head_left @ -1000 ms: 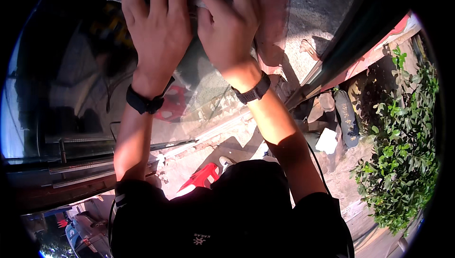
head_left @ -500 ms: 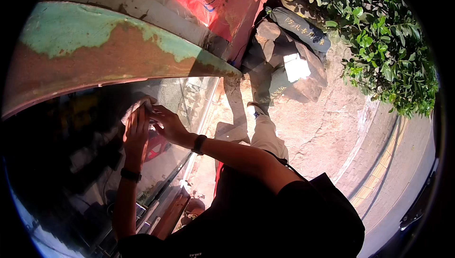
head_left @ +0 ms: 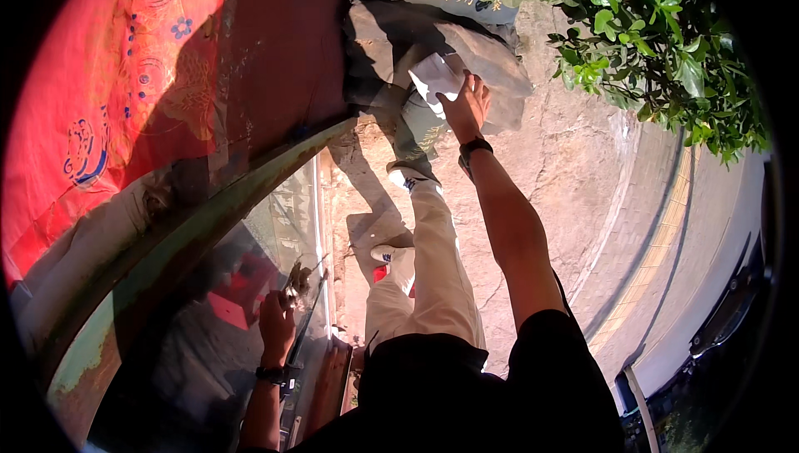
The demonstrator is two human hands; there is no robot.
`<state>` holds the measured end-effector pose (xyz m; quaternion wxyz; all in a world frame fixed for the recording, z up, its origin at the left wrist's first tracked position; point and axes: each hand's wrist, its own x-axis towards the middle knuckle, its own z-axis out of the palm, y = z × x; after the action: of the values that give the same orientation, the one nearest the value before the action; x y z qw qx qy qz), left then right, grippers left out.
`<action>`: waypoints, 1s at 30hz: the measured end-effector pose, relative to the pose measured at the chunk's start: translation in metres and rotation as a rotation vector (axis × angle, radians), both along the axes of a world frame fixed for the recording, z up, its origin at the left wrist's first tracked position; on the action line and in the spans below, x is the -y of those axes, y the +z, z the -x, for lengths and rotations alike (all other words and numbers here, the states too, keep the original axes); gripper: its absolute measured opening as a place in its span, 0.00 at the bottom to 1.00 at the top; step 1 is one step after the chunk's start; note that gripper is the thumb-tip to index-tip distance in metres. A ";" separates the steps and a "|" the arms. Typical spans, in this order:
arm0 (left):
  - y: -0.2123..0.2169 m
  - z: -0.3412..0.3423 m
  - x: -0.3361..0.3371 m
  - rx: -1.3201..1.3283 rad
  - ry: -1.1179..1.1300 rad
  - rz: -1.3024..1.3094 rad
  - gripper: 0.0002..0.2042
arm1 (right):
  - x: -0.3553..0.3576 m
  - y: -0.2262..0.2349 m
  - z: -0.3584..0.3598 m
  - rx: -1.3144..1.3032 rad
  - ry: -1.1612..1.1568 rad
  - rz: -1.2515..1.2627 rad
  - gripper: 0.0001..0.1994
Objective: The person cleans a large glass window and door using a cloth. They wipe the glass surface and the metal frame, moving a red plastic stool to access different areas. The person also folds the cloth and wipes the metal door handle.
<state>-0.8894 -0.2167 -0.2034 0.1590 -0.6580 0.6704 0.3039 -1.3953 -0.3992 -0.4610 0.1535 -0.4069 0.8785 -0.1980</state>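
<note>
My right hand (head_left: 468, 109) is stretched out ahead over the dark sacks, thumb and fingers closed on the edge of some white folded paper (head_left: 434, 79). The paper looks like tissue or thin sheets. Low on the left, my left hand (head_left: 275, 326) is up against the glass pane (head_left: 287, 220). Its fingers are closed round a crumpled, greyish wad (head_left: 297, 285), partly in shade; whether it is paper or cloth I cannot make out. Dark bands circle both wrists.
A rusty green metal edge (head_left: 158, 274) curves above the glass, beside a red printed sheet (head_left: 175, 45). Dark sacks (head_left: 499, 62) lie ahead. A leafy bush (head_left: 657, 45) hangs at the far right over paving (head_left: 566, 195). My feet stand between glass and pavement.
My right hand has left the glass and reached forward right to the white paper, which is now in its fingers. My left hand stays by the glass with the wad. The view has swung rightward.
</note>
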 end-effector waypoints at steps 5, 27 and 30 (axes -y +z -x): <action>-0.102 0.120 0.039 -0.317 0.139 -0.027 0.16 | 0.000 -0.046 0.033 -0.005 0.098 0.044 0.17; -0.262 0.386 0.211 -0.407 -0.507 0.412 0.36 | -0.289 0.075 0.034 0.905 -0.572 0.188 0.21; -0.208 0.365 0.174 -0.766 -0.185 -0.192 0.32 | -0.238 0.119 0.025 1.198 -0.431 0.310 0.18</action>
<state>-1.2542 -0.3907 -0.4118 -0.0152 -0.4162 0.7061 0.5727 -1.4204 -0.1611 -0.3422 0.5128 -0.0582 0.6641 -0.5410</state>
